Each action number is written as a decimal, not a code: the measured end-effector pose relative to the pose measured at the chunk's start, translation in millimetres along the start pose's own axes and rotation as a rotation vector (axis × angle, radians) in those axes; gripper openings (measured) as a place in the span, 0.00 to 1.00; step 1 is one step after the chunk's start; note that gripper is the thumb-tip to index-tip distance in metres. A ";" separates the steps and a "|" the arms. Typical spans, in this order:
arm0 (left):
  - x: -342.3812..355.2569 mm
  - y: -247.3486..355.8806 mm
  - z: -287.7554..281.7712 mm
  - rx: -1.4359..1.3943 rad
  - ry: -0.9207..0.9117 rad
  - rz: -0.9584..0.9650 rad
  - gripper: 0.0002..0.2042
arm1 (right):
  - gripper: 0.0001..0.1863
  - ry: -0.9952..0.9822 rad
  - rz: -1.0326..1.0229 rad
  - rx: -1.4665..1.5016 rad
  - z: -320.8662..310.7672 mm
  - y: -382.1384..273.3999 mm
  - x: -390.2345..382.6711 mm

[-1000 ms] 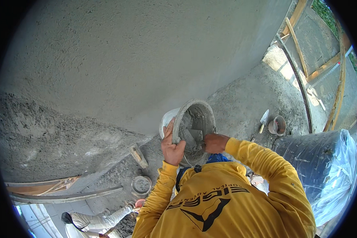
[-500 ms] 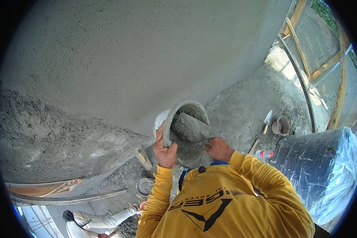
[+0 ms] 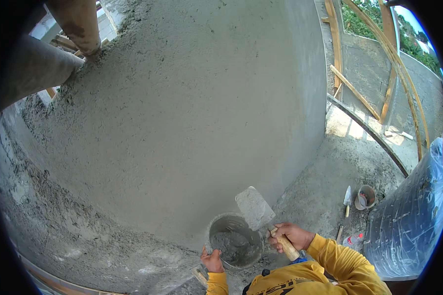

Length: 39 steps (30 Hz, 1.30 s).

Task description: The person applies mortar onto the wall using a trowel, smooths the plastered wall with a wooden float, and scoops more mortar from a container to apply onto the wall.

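Observation:
My left hand (image 3: 213, 261) grips the near left rim of a mortar-caked bucket (image 3: 210, 227), fingers outside and thumb at the edge. Wet grey mortar (image 3: 234, 246) lies inside the bucket. A wooden-handled trowel (image 3: 253, 207) is in my right hand (image 3: 289, 238), its fingers wrapped round the handle. The trowel's broad blade is raised over the bucket's far right rim and coated with grey mortar. Just beyond stands a tall curved wall (image 3: 192, 123) with a fresh grey plaster face, rougher along its lower left.
On the floor to the right are a pointed trowel (image 3: 348, 196), a small bucket (image 3: 365, 198) and a bottle with red on it (image 3: 352, 239). A large plastic-wrapped cylinder (image 3: 403, 221) stands at the right. Wooden strips (image 3: 354, 91) lean at the far right; pipes (image 3: 39, 71) show upper left.
The trowel has come up out of the bucket with mortar on its blade. The bucket, tipped toward me before, now sits more level. My view has tilted up to show more wall.

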State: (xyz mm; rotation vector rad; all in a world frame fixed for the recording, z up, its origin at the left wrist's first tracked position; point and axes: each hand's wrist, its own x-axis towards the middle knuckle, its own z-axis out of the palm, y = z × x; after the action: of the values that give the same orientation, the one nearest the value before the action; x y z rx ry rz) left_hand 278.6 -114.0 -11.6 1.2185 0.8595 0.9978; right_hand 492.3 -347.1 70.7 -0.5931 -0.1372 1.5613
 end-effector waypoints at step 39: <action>-65.5 72.2 57.1 0.492 -0.056 0.292 0.30 | 0.12 0.198 -0.166 -2.353 -9.4 -32.6 49.7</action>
State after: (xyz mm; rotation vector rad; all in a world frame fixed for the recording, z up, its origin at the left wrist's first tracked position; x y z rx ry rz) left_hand 298.7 -190.5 69.0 1.8228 0.9309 1.0061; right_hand 527.3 -298.8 62.8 -2.3150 -1.8941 0.4289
